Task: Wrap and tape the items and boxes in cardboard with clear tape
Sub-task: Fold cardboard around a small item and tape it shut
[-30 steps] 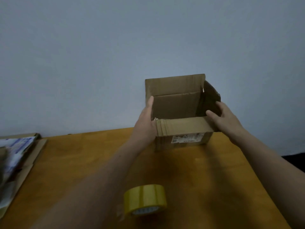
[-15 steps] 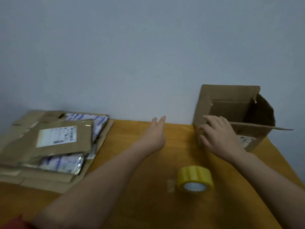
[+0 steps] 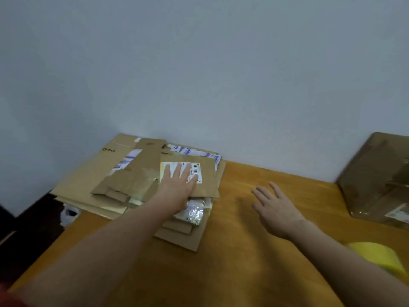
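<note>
A stack of flattened cardboard pieces (image 3: 93, 173) with shiny plastic mailers between them lies at the table's back left. My left hand (image 3: 177, 185) rests flat, fingers straight, on the top cardboard piece (image 3: 205, 185), partly covering its white label (image 3: 199, 173). My right hand (image 3: 274, 204) hovers open over bare tabletop to the right of the stack, touching nothing. The open cardboard box (image 3: 371, 180) stands at the far right edge, blurred. The yellowish tape roll (image 3: 376, 255) lies at the lower right, partly hidden behind my right forearm.
The wooden table (image 3: 221, 273) meets a plain grey wall at the back. Its left edge drops to a dark floor where a white crumpled bag (image 3: 69, 214) lies. Bare wood stretches between the stack and the box.
My view swung left, away from the box. My left hand reached onto the cardboard stack and now lies on the labelled piece. My right hand left the box and hovers over the table.
</note>
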